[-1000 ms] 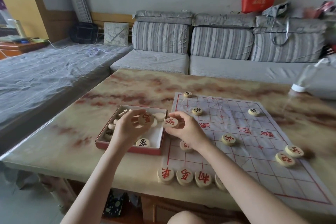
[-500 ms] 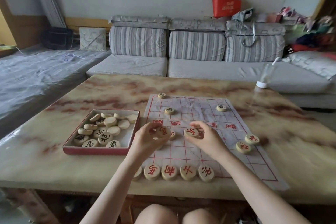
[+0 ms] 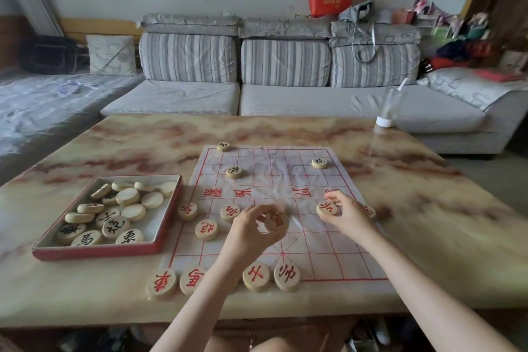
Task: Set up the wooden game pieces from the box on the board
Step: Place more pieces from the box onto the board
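Fingers of the right hand [image 3: 347,213] pinched a red soldier piece [image 3: 327,208] at 3 o'clock of the board [image 3: 285,168]; the left hand [image 3: 251,230] gripped a second red piece [image 3: 276,221] near centre. Each probably needed setting exactly on a line crossing.

Soft, dull daylight is filling the room, flat and rather dim, with no hard beam showing. The left hand [image 3: 251,226], pinching the left piece [image 3: 276,220], and the right hand [image 3: 347,213], pinching the right piece [image 3: 327,208], are showing fairly sharp. The red marks on both pieces are clear, though the fingertips are smearing slightly. Left of the left grip, the set pieces [image 3: 206,230] on the board [image 3: 285,168] are casting only faint, soft-edged shadows. Right of the right grip, the table [image 3: 428,223] is dissolving into streaky blur. Beyond both grips its glossy top is giving back a pale sheen, and the glass [image 3: 393,106] is looking hazy. Far from the grips, toward the frame's edges, the wide lens is bending straight lines.
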Available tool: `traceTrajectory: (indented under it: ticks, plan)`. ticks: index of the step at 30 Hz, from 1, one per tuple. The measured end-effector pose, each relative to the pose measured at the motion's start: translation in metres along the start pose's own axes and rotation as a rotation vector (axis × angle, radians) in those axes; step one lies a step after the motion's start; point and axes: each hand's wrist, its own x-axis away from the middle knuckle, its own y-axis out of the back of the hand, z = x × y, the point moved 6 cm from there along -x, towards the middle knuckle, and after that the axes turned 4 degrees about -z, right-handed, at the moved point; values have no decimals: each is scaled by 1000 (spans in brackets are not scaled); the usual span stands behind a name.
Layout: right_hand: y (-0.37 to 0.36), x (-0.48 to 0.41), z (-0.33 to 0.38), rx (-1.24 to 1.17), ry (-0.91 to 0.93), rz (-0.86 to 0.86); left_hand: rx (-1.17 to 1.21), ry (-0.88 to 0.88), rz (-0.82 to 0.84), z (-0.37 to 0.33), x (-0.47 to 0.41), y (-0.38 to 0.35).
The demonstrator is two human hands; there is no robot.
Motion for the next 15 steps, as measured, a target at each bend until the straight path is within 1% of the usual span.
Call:
traceTrajectory:
  ticks: [7, 10, 13, 15]
  plan:
    - [-12, -9, 7, 156, 63, 20, 22, -4, 2, 0, 2, -10]
    - [-16, -8, 7, 219, 47, 37, 6, -13, 12, 1, 1, -11]
    - [-15, -6, 7, 212, 48, 52, -11, -32, 30, -2, 0, -15]
    - [-7, -5, 4, 155, 54, 19, -11, -44, 50, -6, 0, -21]
